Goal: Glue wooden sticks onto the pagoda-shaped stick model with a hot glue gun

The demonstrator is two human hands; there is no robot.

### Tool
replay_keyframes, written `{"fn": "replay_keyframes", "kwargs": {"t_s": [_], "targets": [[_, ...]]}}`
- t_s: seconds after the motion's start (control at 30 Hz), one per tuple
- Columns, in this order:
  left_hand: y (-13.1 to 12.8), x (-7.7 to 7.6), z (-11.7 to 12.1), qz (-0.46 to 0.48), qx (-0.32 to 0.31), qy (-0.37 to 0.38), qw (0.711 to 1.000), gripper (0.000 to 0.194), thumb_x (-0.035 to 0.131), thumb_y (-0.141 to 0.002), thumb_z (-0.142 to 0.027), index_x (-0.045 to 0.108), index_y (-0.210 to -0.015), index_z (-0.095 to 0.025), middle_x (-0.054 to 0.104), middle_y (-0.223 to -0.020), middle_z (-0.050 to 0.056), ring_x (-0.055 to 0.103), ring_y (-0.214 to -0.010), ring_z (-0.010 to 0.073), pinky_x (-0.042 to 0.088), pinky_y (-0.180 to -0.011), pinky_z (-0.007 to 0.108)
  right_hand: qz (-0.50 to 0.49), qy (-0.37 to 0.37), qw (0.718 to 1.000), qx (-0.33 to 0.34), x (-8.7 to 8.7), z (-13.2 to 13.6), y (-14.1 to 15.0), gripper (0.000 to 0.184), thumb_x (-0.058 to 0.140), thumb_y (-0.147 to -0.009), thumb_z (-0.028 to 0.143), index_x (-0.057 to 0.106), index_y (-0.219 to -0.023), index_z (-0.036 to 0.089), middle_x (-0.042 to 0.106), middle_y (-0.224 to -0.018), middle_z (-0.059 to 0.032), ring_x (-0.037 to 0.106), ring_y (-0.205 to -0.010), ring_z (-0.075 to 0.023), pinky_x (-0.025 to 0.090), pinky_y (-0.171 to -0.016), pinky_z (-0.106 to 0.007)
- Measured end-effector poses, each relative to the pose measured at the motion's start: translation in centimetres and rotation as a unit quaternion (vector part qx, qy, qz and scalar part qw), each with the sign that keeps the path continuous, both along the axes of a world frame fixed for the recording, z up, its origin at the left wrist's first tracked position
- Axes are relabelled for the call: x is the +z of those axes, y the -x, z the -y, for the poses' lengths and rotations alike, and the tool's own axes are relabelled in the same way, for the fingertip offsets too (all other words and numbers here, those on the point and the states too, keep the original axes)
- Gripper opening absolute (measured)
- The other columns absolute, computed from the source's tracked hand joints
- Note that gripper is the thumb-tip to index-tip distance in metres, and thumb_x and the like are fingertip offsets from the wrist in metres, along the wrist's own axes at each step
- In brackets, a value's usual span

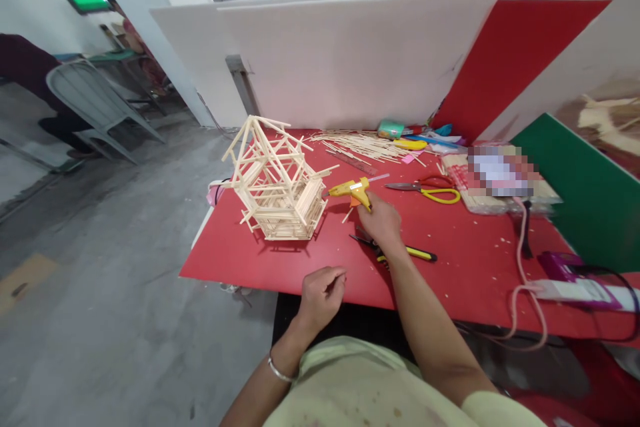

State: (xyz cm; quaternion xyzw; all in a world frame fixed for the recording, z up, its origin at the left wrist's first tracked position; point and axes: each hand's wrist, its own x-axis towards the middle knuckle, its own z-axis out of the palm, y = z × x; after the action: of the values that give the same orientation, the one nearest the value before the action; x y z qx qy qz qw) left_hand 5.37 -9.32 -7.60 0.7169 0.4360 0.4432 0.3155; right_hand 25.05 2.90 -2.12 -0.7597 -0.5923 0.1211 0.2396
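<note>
My right hand (383, 221) closes on the lower end of the handle of a yellow hot glue gun (353, 188), whose nozzle points left. A clear glue stick pokes out of its back. Just left of the nozzle stands a small house-shaped frame of thin wooden sticks (277, 190), with an open pointed roof. My left hand (323, 293) is curled at the table's front edge, thumb and fingertips pressed together; whatever may be in them is hidden. Partly under my right wrist lies a pair of cutters with black and yellow handles (421, 254).
Red-and-yellow-handled scissors (433, 190) lie right of the glue gun on the red tabletop (235, 260). Loose sticks (365, 145) spread behind. A green tape roll (390, 129), packed sticks (455, 177) and a power strip with a pink cord (575, 291) are rightward. White boards (350, 53) stand behind.
</note>
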Motion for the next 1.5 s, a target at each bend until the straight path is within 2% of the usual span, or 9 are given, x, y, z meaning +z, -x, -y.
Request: {"fn": "replay_keyframes", "kwargs": {"t_s": [0.2, 0.4, 0.53, 0.7, 0.83, 0.97, 1.17, 1.5], "targets": [[-0.6, 0.1, -0.1, 0.009, -0.01, 0.001, 1.0, 0.018, 0.06, -0.091, -0.014, 0.074, -0.102, -0.017, 0.076, -0.081, 0.006, 0.07, -0.07, 0.0158, 0.055, -0.068, 0.026, -0.044, -0.006, 0.997, 0.062, 0.7, 1.9, -1.5, 0.04, 0.05, -0.089, 0.034, 0.065, -0.125, 0.023, 0.075, -0.101, -0.0033, 0.066, -0.084, -0.0191, 0.041, -0.069, -0.025], [-1.1, 0.2, -0.1, 0.014, -0.029, -0.004, 0.999, 0.018, 0.06, -0.092, -0.015, 0.074, -0.102, -0.017, 0.075, -0.082, 0.006, 0.069, -0.072, 0.0155, 0.055, -0.069, 0.026, 0.062, 0.05, 0.996, -0.031, 1.2, 1.0, -1.1, 0.045, 0.042, -0.094, 0.034, 0.062, -0.133, 0.024, 0.074, -0.103, -0.0102, 0.067, -0.09, -0.0236, 0.04, -0.071, -0.029], [-0.6, 0.2, 0.1, 0.009, -0.016, -0.005, 1.0, 0.018, 0.059, -0.092, -0.016, 0.074, -0.102, -0.018, 0.075, -0.08, 0.005, 0.068, -0.071, 0.0154, 0.054, -0.069, 0.026, 0.069, 0.073, 0.995, -0.019, 0.6, 0.3, -0.2, 0.043, 0.045, -0.093, 0.031, 0.063, -0.13, 0.023, 0.074, -0.104, -0.012, 0.068, -0.094, -0.0255, 0.04, -0.071, -0.029], [-0.1, -0.2, 0.2, 0.007, -0.005, 0.004, 1.0, 0.018, 0.059, -0.092, -0.015, 0.074, -0.102, -0.018, 0.076, -0.082, 0.005, 0.068, -0.07, 0.015, 0.054, -0.068, 0.025, 0.072, 0.087, 0.994, 0.01, -0.1, 1.8, -0.3, 0.042, 0.047, -0.093, 0.033, 0.063, -0.132, 0.026, 0.075, -0.11, -0.0096, 0.069, -0.096, -0.0245, 0.039, -0.072, -0.028], [-0.5, -0.3, 0.3, 0.01, -0.013, -0.003, 1.0, 0.018, 0.059, -0.092, -0.015, 0.074, -0.102, -0.018, 0.076, -0.081, 0.006, 0.069, -0.07, 0.0153, 0.054, -0.068, 0.025, 0.078, 0.082, 0.994, -0.004, 0.0, 2.6, -0.8, 0.043, 0.047, -0.094, 0.035, 0.062, -0.133, 0.026, 0.075, -0.106, -0.0092, 0.069, -0.095, -0.0243, 0.039, -0.071, -0.028], [-0.8, -0.2, 0.3, 0.017, -0.024, -0.004, 1.0, 0.019, 0.059, -0.092, -0.015, 0.074, -0.103, -0.018, 0.076, -0.082, 0.006, 0.069, -0.071, 0.0152, 0.055, -0.068, 0.025, 0.085, 0.063, 0.994, -0.03, 0.5, 1.8, -0.5, 0.044, 0.041, -0.097, 0.035, 0.06, -0.135, 0.024, 0.075, -0.104, -0.0104, 0.068, -0.093, -0.0244, 0.039, -0.071, -0.029], [-0.5, -0.3, 0.3, 0.014, -0.007, -0.001, 1.0, 0.018, 0.06, -0.091, -0.015, 0.075, -0.102, -0.018, 0.075, -0.08, 0.006, 0.069, -0.069, 0.0154, 0.055, -0.068, 0.025, 0.102, -0.004, 0.995, -0.001, 1.0, 1.4, 0.7, 0.049, 0.045, -0.095, 0.031, 0.053, -0.144, 0.026, 0.073, -0.119, -0.0096, 0.068, -0.098, -0.0232, 0.041, -0.073, -0.029], [-0.7, -0.6, 0.3, 0.027, -0.009, 0.0, 1.0, 0.018, 0.06, -0.091, -0.015, 0.075, -0.101, -0.018, 0.074, -0.077, 0.005, 0.066, -0.064, 0.0138, 0.053, -0.063, 0.025, 0.107, -0.017, 0.994, 0.0, 0.4, 1.1, 1.6, 0.05, 0.046, -0.095, 0.032, 0.053, -0.144, 0.028, 0.073, -0.118, -0.0075, 0.069, -0.097, -0.0228, 0.045, -0.076, -0.03]]}}
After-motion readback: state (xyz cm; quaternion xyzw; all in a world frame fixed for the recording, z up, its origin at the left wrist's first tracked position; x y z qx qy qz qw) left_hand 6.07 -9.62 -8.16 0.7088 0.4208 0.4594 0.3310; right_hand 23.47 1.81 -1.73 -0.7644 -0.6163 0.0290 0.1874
